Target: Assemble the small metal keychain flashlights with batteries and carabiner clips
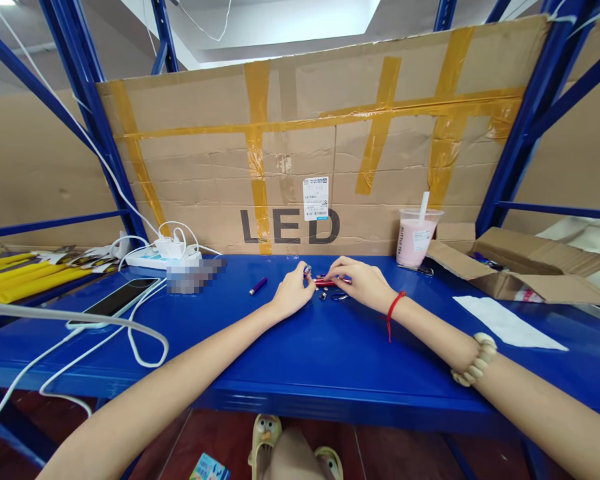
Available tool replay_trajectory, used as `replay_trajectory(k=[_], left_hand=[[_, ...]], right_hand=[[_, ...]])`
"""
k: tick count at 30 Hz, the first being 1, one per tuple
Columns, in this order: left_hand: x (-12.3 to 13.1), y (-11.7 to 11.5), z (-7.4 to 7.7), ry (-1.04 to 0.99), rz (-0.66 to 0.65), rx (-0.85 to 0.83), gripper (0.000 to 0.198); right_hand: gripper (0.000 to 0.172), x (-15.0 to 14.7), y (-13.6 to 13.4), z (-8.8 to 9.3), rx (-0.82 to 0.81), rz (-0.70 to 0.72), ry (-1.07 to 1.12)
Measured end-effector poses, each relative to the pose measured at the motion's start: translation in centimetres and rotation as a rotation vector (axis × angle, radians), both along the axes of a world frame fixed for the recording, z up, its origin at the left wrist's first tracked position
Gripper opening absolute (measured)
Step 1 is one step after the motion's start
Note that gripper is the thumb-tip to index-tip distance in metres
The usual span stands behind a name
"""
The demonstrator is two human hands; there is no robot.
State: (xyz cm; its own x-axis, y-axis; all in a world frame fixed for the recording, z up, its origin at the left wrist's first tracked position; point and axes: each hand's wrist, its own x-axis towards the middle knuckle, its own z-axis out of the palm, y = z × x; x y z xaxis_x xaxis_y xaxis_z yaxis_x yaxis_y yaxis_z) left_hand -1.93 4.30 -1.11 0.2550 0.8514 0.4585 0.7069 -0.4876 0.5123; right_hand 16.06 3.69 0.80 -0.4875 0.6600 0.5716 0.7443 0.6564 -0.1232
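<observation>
Pinched in the fingers of my left hand [294,291] is a small shiny metal piece [307,270]. A slim red tube [324,283] lies between my hands, its left end by my left thumb. The fingers of my right hand [365,283] are closed at the tube and cover part of it. Just in front of the tube are a small silver metal clip [323,296] and a dark blue carabiner [339,297]. Some tiny parts behind the tube are too small to name. To the left of my left hand lies a short purple tube [258,287] with a silver end.
On the blue tabletop [290,360], a phone [117,300], white cables and a power strip [145,257] occupy the left. A pink drink cup [417,237], white paper [507,323] and an open cardboard box [535,263] are at right. A taped cardboard sheet [205,180] stands behind.
</observation>
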Motion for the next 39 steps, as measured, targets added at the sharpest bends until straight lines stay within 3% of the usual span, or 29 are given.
replay_trajectory(k=[4, 10, 19, 27, 35, 39], left_hand=[[0.0, -0.2, 0.1, 0.053, -0.031, -0.005, 0.013], [0.0, -0.7, 0.4, 0.104, -0.067, -0.033, 0.018], [-0.1, -0.4, 0.0, 0.097, -0.131, -0.048, 0.018], [-0.1, -0.5, 0.2, 0.110, -0.082, -0.055, 0.019], [0.4, -1.0, 0.5, 0.052, -0.087, 0.015, 0.004], [0.5, -1.3, 0.7, 0.053, -0.096, 0.033, 0.006]], right_hand=[[0.020, 0.3, 0.5, -0.6, -0.045, -0.019, -0.136], [0.019, 0.2, 0.5, -0.9, -0.084, -0.055, -0.163], [0.019, -0.1, 0.4, -1.2, -0.096, -0.076, -0.102], [0.013, -0.4, 0.5, -1.2, -0.128, -0.140, -0.014], [0.008, -0.3, 1.1, -1.8, -0.158, -0.103, 0.039], [0.012, -0.4, 0.8, -1.3, -0.094, -0.057, 0.077]])
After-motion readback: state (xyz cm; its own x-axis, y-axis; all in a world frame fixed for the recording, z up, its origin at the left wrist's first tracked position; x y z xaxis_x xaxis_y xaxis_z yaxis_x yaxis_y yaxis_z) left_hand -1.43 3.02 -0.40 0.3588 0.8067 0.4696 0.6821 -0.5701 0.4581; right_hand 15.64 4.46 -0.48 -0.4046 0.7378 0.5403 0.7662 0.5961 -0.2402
